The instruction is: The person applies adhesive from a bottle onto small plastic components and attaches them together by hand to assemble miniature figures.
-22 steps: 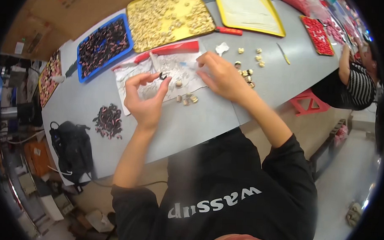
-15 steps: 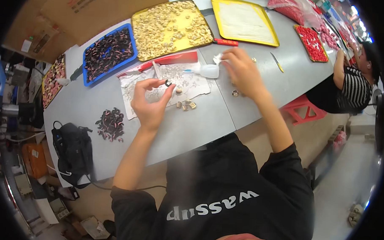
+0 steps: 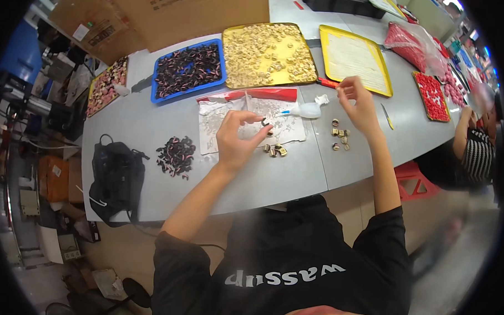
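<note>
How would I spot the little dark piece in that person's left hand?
On the grey table, find the blue tray, then the white sheet nearer the person and rightward. Over it the left hand pinches a dark curved piece between thumb and finger. Similar ones sit in the tray and in a loose pile; this one is held aloft.

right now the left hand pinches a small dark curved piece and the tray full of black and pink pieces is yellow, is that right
Not quite: the head view shows that the tray full of black and pink pieces is blue, not yellow. The left hand does pinch a small dark curved piece.
</note>
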`<control>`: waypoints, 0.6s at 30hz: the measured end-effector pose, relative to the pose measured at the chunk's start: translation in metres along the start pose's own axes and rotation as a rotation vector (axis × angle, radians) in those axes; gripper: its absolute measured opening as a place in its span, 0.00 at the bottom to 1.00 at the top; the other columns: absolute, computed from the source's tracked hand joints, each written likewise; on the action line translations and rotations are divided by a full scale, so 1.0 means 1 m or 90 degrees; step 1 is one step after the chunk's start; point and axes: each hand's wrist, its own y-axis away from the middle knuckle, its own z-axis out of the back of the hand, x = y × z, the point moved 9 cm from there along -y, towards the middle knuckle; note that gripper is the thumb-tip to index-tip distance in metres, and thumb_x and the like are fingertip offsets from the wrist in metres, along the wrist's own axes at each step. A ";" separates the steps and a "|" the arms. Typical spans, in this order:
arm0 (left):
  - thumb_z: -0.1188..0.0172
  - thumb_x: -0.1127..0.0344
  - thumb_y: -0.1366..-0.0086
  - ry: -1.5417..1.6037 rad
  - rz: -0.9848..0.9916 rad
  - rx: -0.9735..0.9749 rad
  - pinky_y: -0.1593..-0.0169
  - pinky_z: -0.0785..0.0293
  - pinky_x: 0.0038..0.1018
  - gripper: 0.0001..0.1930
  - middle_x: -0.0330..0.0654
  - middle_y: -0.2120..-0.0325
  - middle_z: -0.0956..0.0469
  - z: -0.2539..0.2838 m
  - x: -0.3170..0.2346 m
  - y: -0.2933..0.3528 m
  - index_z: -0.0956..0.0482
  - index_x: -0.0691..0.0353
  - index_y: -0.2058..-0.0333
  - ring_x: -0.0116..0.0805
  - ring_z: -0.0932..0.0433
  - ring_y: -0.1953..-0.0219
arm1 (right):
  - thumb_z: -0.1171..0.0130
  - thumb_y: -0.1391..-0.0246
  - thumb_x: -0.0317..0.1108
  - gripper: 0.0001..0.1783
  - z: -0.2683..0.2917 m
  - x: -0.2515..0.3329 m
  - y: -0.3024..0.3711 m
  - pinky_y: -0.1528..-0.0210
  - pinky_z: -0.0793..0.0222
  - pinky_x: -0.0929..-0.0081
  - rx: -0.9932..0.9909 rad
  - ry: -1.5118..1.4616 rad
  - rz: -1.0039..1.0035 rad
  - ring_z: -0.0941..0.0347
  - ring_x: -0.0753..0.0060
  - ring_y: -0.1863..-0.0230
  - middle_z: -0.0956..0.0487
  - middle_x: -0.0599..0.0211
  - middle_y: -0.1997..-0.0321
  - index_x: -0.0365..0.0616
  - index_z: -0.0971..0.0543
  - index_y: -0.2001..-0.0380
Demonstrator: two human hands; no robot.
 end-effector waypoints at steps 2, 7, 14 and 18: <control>0.27 0.72 0.56 -0.001 -0.004 -0.009 0.65 0.30 0.22 0.19 0.39 0.71 0.20 0.000 -0.001 0.000 0.27 0.61 0.66 0.28 0.23 0.70 | 0.46 0.44 0.26 0.07 -0.006 0.009 -0.015 0.62 0.26 0.81 -0.036 -0.260 -0.027 0.24 0.77 0.64 0.26 0.66 0.65 0.36 0.31 0.63; 0.27 0.71 0.56 -0.022 -0.029 -0.044 0.66 0.29 0.22 0.19 0.39 0.71 0.21 0.008 -0.001 -0.007 0.27 0.61 0.66 0.28 0.24 0.70 | 0.41 0.46 0.26 0.09 -0.065 0.067 -0.039 0.57 0.27 0.82 0.092 -0.467 -0.005 0.25 0.78 0.61 0.24 0.65 0.61 0.34 0.25 0.62; 0.27 0.71 0.57 -0.016 -0.049 -0.082 0.66 0.26 0.25 0.17 0.38 0.72 0.22 0.021 0.007 -0.012 0.25 0.60 0.69 0.33 0.23 0.70 | 0.38 0.50 0.24 0.10 -0.132 0.070 -0.002 0.58 0.30 0.81 0.259 -0.516 -0.132 0.26 0.81 0.63 0.23 0.70 0.64 0.38 0.24 0.63; 0.26 0.72 0.58 -0.014 -0.122 -0.068 0.67 0.27 0.25 0.20 0.40 0.72 0.21 0.021 0.008 -0.007 0.26 0.62 0.66 0.34 0.25 0.70 | 0.37 0.51 0.23 0.08 -0.138 0.066 0.004 0.58 0.30 0.81 0.239 -0.562 -0.167 0.27 0.81 0.61 0.22 0.70 0.65 0.39 0.24 0.66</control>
